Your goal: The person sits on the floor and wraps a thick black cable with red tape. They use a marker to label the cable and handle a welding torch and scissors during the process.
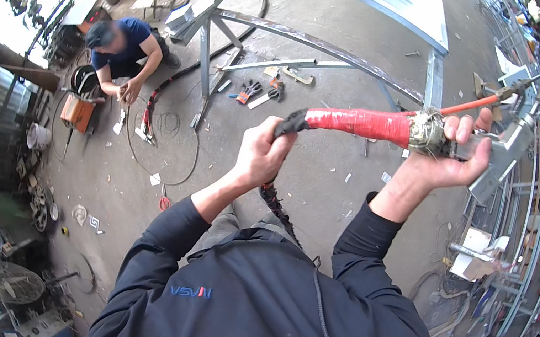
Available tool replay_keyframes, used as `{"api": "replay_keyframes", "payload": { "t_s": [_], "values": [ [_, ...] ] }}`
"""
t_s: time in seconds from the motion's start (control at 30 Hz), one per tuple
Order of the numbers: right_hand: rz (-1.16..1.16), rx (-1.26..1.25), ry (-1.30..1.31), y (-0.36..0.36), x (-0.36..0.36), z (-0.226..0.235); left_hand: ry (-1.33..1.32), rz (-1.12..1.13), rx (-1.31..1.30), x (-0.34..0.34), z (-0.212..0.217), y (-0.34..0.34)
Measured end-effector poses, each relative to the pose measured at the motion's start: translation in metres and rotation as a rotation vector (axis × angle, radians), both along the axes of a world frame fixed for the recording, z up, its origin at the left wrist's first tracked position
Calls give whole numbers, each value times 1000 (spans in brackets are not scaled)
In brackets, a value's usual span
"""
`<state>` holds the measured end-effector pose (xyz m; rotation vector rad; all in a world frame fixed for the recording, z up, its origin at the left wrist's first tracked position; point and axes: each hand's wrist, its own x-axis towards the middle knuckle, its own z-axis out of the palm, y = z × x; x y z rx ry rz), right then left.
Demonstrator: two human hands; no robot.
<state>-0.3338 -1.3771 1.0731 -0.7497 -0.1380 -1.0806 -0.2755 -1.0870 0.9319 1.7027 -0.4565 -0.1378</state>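
I hold a thick cable bundle [361, 122] wrapped in red tape, stretched across in front of me. My left hand [264, 152] is closed round its black-wrapped section, and the black cable [276, 207] hangs below that hand toward my legs. At the other end, by a frayed, dirty collar [427, 132], my right hand [452, 154] curls round the metal end piece from below. Its fingers show on the far side. An orange-red hose [470, 104] runs from near the collar to a metal fitting [524, 89] at upper right. The grip hides part of the end piece.
A welded steel frame [320, 46] stands ahead. Gloves [248, 92] and tools lie on the floor beneath it. At left, another person [123, 49] crouches beside an orange machine [78, 111]. Metal racks [525, 235] line the right, and a fan [8, 281] stands lower left.
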Motion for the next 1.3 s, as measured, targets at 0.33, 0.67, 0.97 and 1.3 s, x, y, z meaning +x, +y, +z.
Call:
{"api": "replay_keyframes", "payload": {
  "t_s": [0.33,0.67,0.97,1.3],
  "values": [
    [444,154,-279,-50,-46,-50,460,-608,2,-20,59,16],
    [567,355,-553,-54,-90,-66,-136,-510,76,-85,63,10],
    [658,425,-686,12,-138,-70,-285,-586,44,-128,62,78],
    [607,325,-512,170,-152,-49,333,-822,-349,-123,32,226]
  ]
}}
